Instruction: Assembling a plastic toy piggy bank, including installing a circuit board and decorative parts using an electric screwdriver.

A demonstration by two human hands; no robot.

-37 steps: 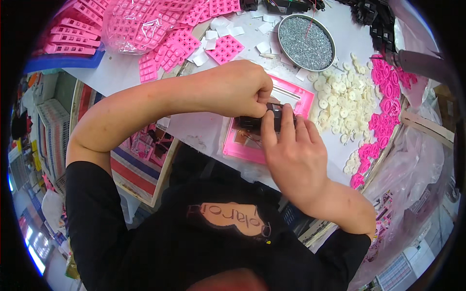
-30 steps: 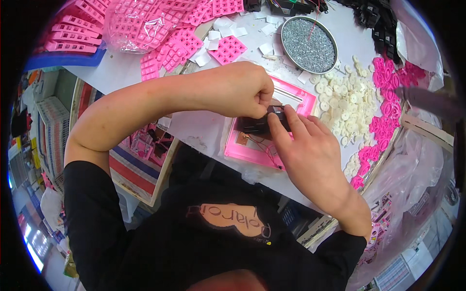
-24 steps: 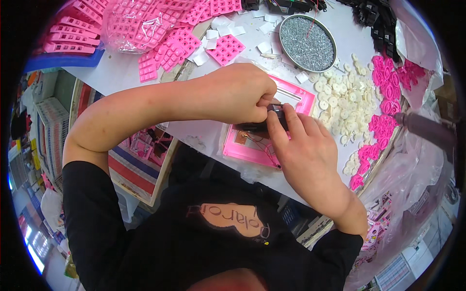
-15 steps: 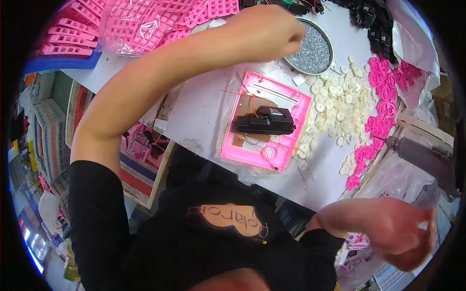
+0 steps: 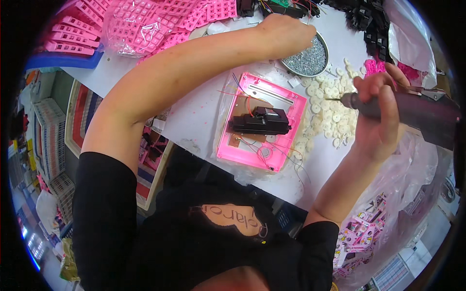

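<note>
We recorded the left hand (image 5: 291, 36) curled narrowly over the near-left part of a round metal dish (image 5: 327, 56), back of the hand upward; its fingertips were hidden, so we could not tell whether it gripped anything. The dish held a heap of small silvery metal pieces (image 5: 307, 62), too fine to resolve singly. We noted the right hand (image 5: 381, 123) closed about the front of a dark, cylindrical power screwdriver (image 5: 422, 114), thumb on the near side; the tool lay roughly level, its thin bit pointing left over the white discs (image 5: 335, 119). Between the hands, and touched by neither, we found a shallow rectangular pink plastic frame (image 5: 242, 159), set askew on the white worktop (image 5: 191, 116). Across its middle lay an elongated black plastic housing (image 5: 262, 125), glossy in places, with a raised block on top. We observed a flat, matt brown sheet (image 5: 267, 103) beneath the housing, and thin red and dark wires (image 5: 294, 157) looping loosely past the frame's near-right edge. The discs were round, smooth and loosely piled just beside the frame. Farther off, at the upper left, we logged pink moulded keypads under crinkled, shiny clear film (image 5: 141, 29); at the upper right, angular black parts (image 5: 376, 31).
</note>
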